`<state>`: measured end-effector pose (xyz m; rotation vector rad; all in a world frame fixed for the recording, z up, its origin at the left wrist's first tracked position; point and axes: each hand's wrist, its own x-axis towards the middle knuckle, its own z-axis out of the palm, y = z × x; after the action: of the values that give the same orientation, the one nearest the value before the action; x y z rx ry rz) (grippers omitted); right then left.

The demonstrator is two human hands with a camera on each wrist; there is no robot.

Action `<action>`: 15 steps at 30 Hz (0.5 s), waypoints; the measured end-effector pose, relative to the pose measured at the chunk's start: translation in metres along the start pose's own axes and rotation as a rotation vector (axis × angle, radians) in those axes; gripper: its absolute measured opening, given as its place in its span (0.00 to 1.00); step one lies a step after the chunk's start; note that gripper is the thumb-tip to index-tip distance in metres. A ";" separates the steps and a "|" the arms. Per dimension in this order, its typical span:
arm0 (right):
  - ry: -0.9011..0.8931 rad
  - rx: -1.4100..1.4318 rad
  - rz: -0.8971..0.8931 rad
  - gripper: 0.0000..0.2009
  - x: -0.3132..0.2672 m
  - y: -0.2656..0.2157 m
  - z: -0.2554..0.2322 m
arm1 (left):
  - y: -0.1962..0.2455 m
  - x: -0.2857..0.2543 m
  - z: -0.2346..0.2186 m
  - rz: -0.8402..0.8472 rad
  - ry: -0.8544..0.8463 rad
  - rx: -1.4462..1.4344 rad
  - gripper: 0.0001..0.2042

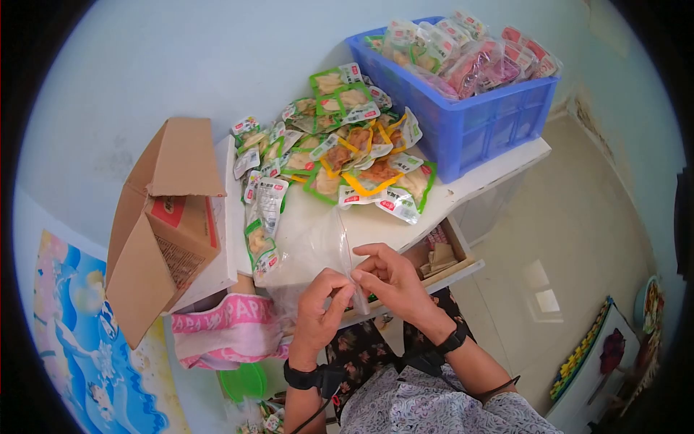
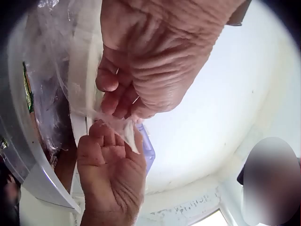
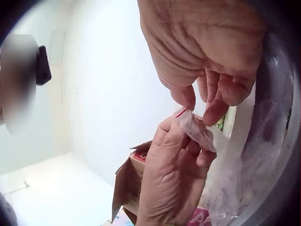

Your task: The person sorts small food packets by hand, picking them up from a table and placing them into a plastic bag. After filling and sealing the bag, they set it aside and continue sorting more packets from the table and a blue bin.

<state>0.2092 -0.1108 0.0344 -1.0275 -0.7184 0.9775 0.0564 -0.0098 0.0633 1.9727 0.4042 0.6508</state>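
A clear, thin plastic bag (image 1: 311, 249) hangs between the two hands over the table's front edge. My left hand (image 1: 323, 302) pinches the bag's edge between thumb and fingers. From the other side, my right hand (image 1: 396, 283) has its thumb and forefinger closed on the same edge, fingertips close to the left ones. A bunched corner of the bag (image 3: 200, 134) with a short red line shows between the hands in the right wrist view. The left wrist view has the film (image 2: 126, 131) stretched across the right fingers.
Snack packets (image 1: 340, 145) lie piled on the white table (image 1: 296, 202). A blue crate (image 1: 499, 119) of bagged packets stands at the back right, an open cardboard box (image 1: 155, 246) at left. Below are a pink towel (image 1: 224, 329) and a pulled-out drawer (image 1: 463, 253).
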 end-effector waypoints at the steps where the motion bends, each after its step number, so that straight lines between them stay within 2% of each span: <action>1: -0.011 0.025 -0.007 0.17 0.002 0.003 0.001 | 0.000 0.001 -0.001 0.038 0.008 0.027 0.03; 5: -0.041 0.022 -0.019 0.10 0.002 0.013 0.001 | -0.002 -0.001 -0.006 0.118 0.064 0.112 0.03; 8: 0.000 -0.032 -0.086 0.05 -0.002 0.014 0.007 | -0.009 -0.008 0.000 -0.033 0.156 -0.156 0.03; 12: 0.097 -0.186 -0.286 0.04 -0.007 0.009 0.017 | -0.010 -0.009 -0.001 -0.112 0.219 -0.186 0.05; 15: 0.165 0.018 -0.189 0.04 -0.006 0.018 0.010 | -0.009 -0.009 -0.003 -0.120 0.227 -0.233 0.05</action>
<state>0.1924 -0.1095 0.0212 -0.9923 -0.6553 0.7256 0.0472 -0.0085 0.0544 1.6471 0.5552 0.8100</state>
